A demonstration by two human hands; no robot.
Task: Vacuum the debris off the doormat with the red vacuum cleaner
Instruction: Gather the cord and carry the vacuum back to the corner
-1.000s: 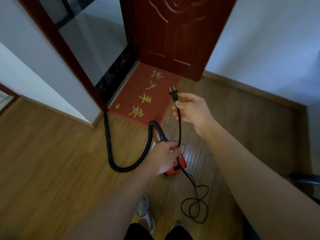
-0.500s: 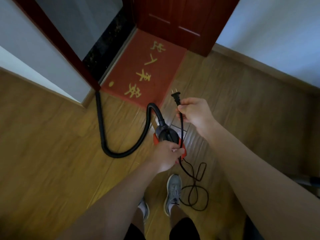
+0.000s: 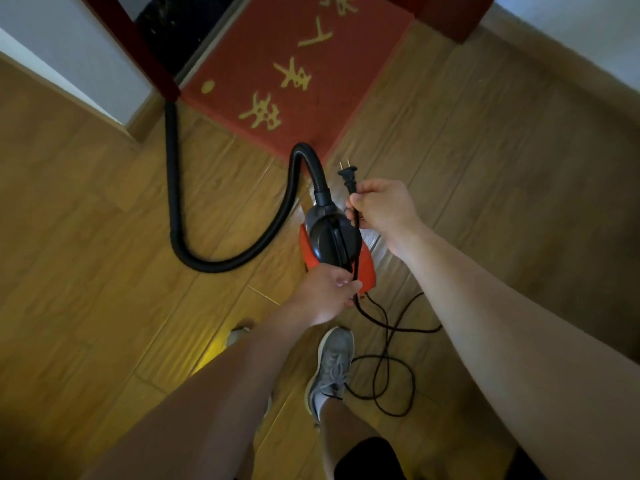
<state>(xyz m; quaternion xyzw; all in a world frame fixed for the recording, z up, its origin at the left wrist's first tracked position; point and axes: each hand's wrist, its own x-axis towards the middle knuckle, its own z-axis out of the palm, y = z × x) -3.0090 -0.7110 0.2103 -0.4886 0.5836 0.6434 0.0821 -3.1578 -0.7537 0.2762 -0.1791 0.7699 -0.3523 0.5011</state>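
A small red vacuum cleaner [image 3: 313, 252] with a black top sits on the wooden floor just below the doormat. The red doormat [image 3: 349, 84] with yellow characters lies before a dark red door. A black hose [image 3: 173, 188] loops from the vacuum's front to the left and up toward the door frame. My right hand [image 3: 382, 206] pinches the black power cord just under its two-pin plug [image 3: 347, 174], held upright. My left hand [image 3: 327, 294] pinches the same cord lower down, over the vacuum's rear. The slack cord [image 3: 388, 372] coils on the floor.
My grey shoe [image 3: 332, 362] stands beside the coiled cord; the other shoe [image 3: 237, 336] peeks out behind my left arm. A dark red door frame post [image 3: 145, 53] and white wall stand at the upper left. A baseboard and white wall [image 3: 588, 29] run along the upper right.
The view has tilted down and closer to the vacuum, whose body now shows in full. Both hands keep their hold on the cord.
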